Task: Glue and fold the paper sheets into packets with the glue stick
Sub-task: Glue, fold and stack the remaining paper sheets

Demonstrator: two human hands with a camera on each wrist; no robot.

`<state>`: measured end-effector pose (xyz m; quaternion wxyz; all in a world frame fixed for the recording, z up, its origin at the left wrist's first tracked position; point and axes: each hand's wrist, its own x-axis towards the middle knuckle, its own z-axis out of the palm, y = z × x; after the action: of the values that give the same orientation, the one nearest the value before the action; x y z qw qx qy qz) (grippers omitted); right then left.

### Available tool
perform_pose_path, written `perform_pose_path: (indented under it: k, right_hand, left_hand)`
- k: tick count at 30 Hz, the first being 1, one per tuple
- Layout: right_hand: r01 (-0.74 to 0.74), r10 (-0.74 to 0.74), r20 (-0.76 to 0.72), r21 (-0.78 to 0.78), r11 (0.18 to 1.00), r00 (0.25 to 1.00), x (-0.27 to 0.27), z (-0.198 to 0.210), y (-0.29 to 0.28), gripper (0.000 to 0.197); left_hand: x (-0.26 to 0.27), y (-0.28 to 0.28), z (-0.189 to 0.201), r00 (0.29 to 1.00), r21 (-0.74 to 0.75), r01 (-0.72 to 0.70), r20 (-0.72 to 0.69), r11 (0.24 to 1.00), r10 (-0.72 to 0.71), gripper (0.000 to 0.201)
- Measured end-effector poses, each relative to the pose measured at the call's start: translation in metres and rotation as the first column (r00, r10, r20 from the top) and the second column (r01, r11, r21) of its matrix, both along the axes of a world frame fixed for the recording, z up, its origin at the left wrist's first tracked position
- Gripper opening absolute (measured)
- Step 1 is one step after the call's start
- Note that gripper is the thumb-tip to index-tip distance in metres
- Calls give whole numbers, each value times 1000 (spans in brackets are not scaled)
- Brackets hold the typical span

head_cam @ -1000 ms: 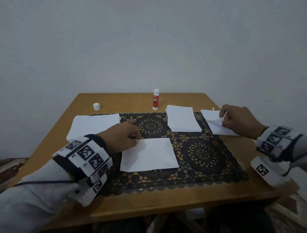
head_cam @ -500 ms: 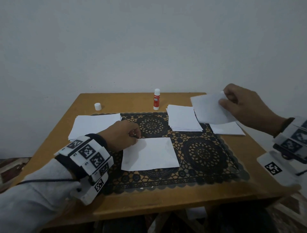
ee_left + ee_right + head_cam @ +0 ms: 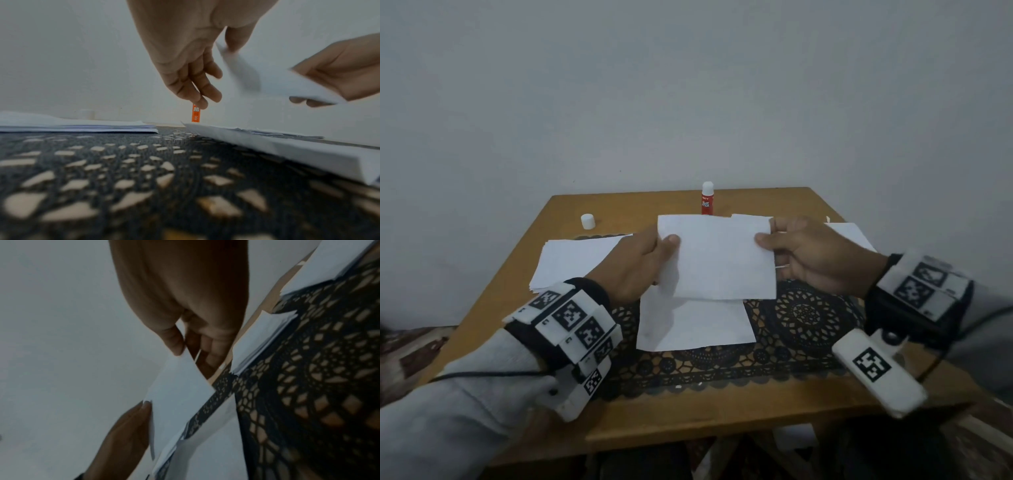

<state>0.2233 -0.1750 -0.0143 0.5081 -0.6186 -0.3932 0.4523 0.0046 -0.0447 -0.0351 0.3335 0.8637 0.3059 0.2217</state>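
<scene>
Above the middle of the counter (image 3: pixel 722 418), both hands hold one white paper sheet (image 3: pixel 717 257) up in the air, roughly flat-on to the head camera. Left hand (image 3: pixel 635 263) pinches the sheet's left edge, thumb on the near face, other fingers behind; right hand (image 3: pixel 815 257) pinches the right edge the same way. So both sets of fingers are clamped on that sheet, neither released. In the left wrist view the held sheet (image 3: pixel 273 79) is blurred, with the left hand (image 3: pixel 191 53) above it and the right hand (image 3: pixel 341 68) at its far end. The right wrist view shows the right hand (image 3: pixel 185 293) gripping the top corner of the sheet (image 3: pixel 176 395) and the left hand (image 3: pixel 125 433) at the lower edge (dark, soft picture).

Directly under the held sheet a second single sheet (image 3: pixel 695 325) lies flat on the black lace mat (image 3: pixel 808 318), near its front middle. A stack of paper (image 3: pixel 575 260) sits on the left part of the counter, partly on the mat. More paper (image 3: pixel 849 234) lies behind the right hand, mostly hidden. The glue stick (image 3: pixel 707 199) stands upright at the back centre, uncapped (red body, white tip); its white cap (image 3: pixel 588 221) stands well apart at the back left. Marker-tagged wrist bands on both forearms.
</scene>
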Motion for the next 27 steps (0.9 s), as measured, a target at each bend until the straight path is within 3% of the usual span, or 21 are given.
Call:
perform_pose_path:
  k: [3, 7, 13, 17, 22, 27]
  right_hand:
    - [11, -1, 98, -97, 995, 995, -1, -10, 4, 11]
    - [25, 17, 230, -177, 984, 973, 1, -17, 7, 27]
    - [-53, 76, 128, -174, 983, 989, 4, -22, 8, 18]
    - [-49, 84, 165, -202, 978, 983, 4, -21, 8, 19]
    - [-91, 155, 207, -288, 953, 966, 3, -22, 8, 18]
    - [-102, 172, 251, -271, 957, 952, 1, -26, 7, 20]
  left_hand:
    - [-1, 6, -1, 999, 57, -38, -17, 998, 39, 23]
    - [0, 8, -2, 994, 133, -57, -86, 990, 69, 28]
    - [-2, 11, 0, 991, 158, -89, -84, 983, 103, 36]
    - [-6, 16, -1, 985, 69, -95, -139, 993, 104, 37]
    - [-3, 10, 0, 975, -46, -75, -211, 996, 64, 17]
    - [-3, 9, -2, 990, -109, -106, -101, 988, 95, 35]
